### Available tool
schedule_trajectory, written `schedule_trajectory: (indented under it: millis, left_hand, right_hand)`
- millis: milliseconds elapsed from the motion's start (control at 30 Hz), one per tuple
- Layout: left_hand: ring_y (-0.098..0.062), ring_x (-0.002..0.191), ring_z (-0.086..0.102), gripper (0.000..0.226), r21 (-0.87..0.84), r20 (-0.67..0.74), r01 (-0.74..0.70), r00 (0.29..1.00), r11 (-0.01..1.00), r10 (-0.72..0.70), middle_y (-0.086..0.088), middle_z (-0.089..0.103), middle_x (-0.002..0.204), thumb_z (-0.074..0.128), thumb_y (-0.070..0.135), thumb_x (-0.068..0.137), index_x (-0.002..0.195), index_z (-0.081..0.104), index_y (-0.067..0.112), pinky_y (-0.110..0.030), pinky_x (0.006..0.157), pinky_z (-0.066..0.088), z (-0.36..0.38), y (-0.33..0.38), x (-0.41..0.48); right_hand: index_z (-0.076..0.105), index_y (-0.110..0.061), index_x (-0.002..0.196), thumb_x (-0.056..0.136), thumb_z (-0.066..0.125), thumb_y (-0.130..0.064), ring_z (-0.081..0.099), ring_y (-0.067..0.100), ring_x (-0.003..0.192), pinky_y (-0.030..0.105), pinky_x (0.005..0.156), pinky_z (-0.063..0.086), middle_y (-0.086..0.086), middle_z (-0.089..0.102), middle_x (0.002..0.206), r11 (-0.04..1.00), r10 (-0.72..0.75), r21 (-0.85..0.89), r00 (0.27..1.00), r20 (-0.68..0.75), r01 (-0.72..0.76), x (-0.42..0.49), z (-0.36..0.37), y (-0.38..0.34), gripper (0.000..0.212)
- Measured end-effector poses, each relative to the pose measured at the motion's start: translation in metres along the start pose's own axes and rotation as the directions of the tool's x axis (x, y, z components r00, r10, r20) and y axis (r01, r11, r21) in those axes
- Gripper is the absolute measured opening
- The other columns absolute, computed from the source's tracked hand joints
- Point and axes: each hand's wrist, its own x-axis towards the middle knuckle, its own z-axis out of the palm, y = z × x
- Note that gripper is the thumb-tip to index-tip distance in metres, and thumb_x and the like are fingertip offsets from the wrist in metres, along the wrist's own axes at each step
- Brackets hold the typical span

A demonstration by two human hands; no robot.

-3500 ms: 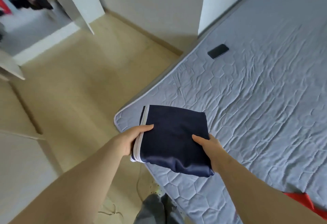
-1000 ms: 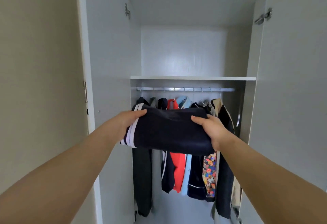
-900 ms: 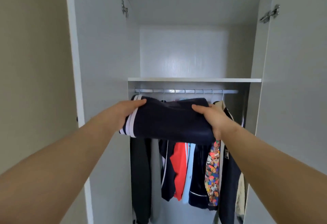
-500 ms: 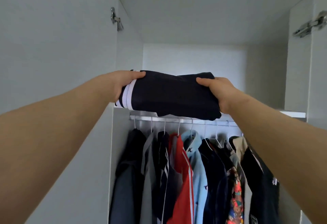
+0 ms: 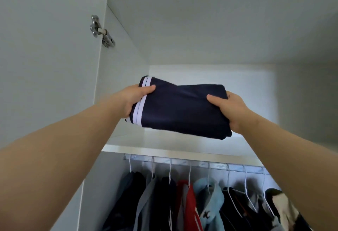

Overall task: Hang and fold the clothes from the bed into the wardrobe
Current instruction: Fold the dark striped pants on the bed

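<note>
Facing wardrobe (image 5: 201, 29): white and open; the shelf splits it into an upper bay and a hanging space below.
Door (image 5: 45, 48): white, swung open, standing left of the shelf and running up past it.
Shelf (image 5: 164, 144): white board across the wardrobe, its front edge seen from below. All places here are given from it.
Clothes (image 5: 182, 205): hung in a row under the shelf in dark, grey, red, pale blue and cream, packed close together.
Rail (image 5: 201, 165): metal bar just under the shelf, running along its front, with white wire hangers hooked over it.
Garment (image 5: 182, 110): folded navy bundle with white stripes at its left end. It is held level over the front part of the shelf, inside the upper bay. Whether its underside touches the shelf cannot be told.
Left hand (image 5: 133, 101): above the shelf's left part, gripping the striped end with the thumb on top and the fingers hidden beneath.
Right hand (image 5: 230, 110): above the shelf's right part, gripping the plain end with the thumb pressed on top and the fingers curled round the edge.
Hinge (image 5: 101, 31): metal, on the door's inner edge, high above the shelf's left end.
</note>
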Motion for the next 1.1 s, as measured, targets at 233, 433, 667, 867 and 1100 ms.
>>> schedule_trajectory:
  millis: [233, 433, 667, 867, 1100]
  left_hand:
    - [-0.034, 0.097, 0.061, 0.049, 0.257, -0.026, 0.317, 0.947, 0.913, -0.322, -0.016, 0.065, 0.103, 0.067, 0.035, 0.083, 0.117, 0.055, 0.002, -0.043, 0.093, 0.048, 0.01, -0.09, 0.036]
    - [-0.031, 0.106, 0.059, 0.049, 0.474, 0.008, 0.337, 0.922, 0.814, -0.386, -0.015, 0.063, 0.114, 0.062, 0.038, 0.086, 0.12, 0.052, 0.004, -0.04, 0.097, 0.045, 0.001, -0.089, 0.059]
    - [-0.024, 0.096, 0.053, 0.05, 0.683, -0.054, 0.286, 0.937, 0.672, -0.344, -0.009, 0.058, 0.12, 0.062, 0.044, 0.085, 0.12, 0.054, 0.01, -0.032, 0.084, 0.041, -0.014, -0.098, 0.088]
    - [-0.025, 0.101, 0.055, 0.036, 0.903, -0.191, 0.207, 0.978, 0.376, -0.08, -0.006, 0.059, 0.112, 0.063, 0.039, 0.084, 0.105, 0.056, 0.011, -0.031, 0.081, 0.041, -0.025, -0.109, 0.105]
    - [-0.024, 0.123, 0.045, 0.041, 0.929, 0.102, -0.122, 0.992, 0.35, 0.073, -0.002, 0.047, 0.139, 0.034, 0.041, 0.097, 0.133, 0.046, 0.025, -0.035, 0.101, 0.035, -0.001, -0.105, 0.094]
  right_hand:
    - [0.055, -0.003, 0.113, 0.086, 0.066, -0.019, 0.061, 0.03, 0.086, 0.035, 0.071, 0.05, 0.016, 0.063, 0.1, 0.873, 0.41, -0.281, 0.912, -0.019, -0.398, 0.013, 0.02, 0.068, 0.033]
    - [0.048, 0.0, 0.125, 0.091, 0.059, -0.019, 0.053, 0.03, 0.101, 0.032, 0.082, 0.04, 0.018, 0.055, 0.123, 0.729, 0.431, -0.559, 0.9, -0.074, -0.395, 0.038, 0.031, 0.074, 0.041]
    - [0.043, 0.001, 0.129, 0.094, 0.052, -0.016, 0.052, 0.027, 0.117, 0.027, 0.087, 0.041, 0.016, 0.051, 0.13, 0.672, 0.363, -0.67, 0.929, -0.071, -0.314, 0.055, 0.068, 0.088, 0.04]
    - [0.047, -0.01, 0.115, 0.087, 0.051, -0.013, 0.041, 0.014, 0.066, 0.028, 0.075, 0.036, 0.003, 0.043, 0.08, 0.832, 0.373, -0.413, 0.925, -0.077, -0.37, 0.068, 0.106, 0.111, 0.028]
    - [0.045, -0.006, 0.109, 0.08, 0.048, -0.012, 0.048, 0.028, 0.093, 0.028, 0.069, 0.039, 0.012, 0.046, 0.108, 0.913, 0.288, -0.235, 0.935, -0.208, -0.333, 0.064, 0.112, 0.109, 0.03]
